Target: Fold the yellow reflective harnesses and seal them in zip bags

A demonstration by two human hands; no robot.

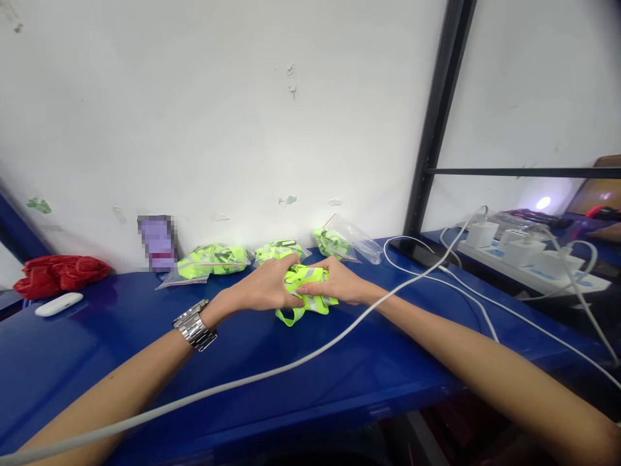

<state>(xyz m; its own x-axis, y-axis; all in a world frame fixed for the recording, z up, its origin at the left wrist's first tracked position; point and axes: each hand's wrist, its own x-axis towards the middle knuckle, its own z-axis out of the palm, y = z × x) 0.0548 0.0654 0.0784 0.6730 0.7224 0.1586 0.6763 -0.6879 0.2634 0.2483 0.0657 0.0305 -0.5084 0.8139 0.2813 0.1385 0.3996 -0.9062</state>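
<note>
Between my two hands is a bundled neon-yellow reflective vest [317, 304] with silver strips, and a loop of its strap hangs at the lower left. My left hand [266, 285], with a metal watch on the wrist, is closed on the bundle's left side. On the other side my right hand [339, 283] grips it, thumb across the front. Just behind lie similar neon bundles in clear zip bags: one bag [213, 260] to the left, another bag [281, 250] behind my left hand, and a third bag [332, 244] at the right, its plastic partly unfilled.
A white cable [291, 367] crosses in front of my forearms. On the blue table [252, 401] are a red plastic bag [63, 275], a white case [59, 304] and a phone [158, 243] against the wall. A power strip [533, 262] with chargers stands right, past a black post [431, 129].
</note>
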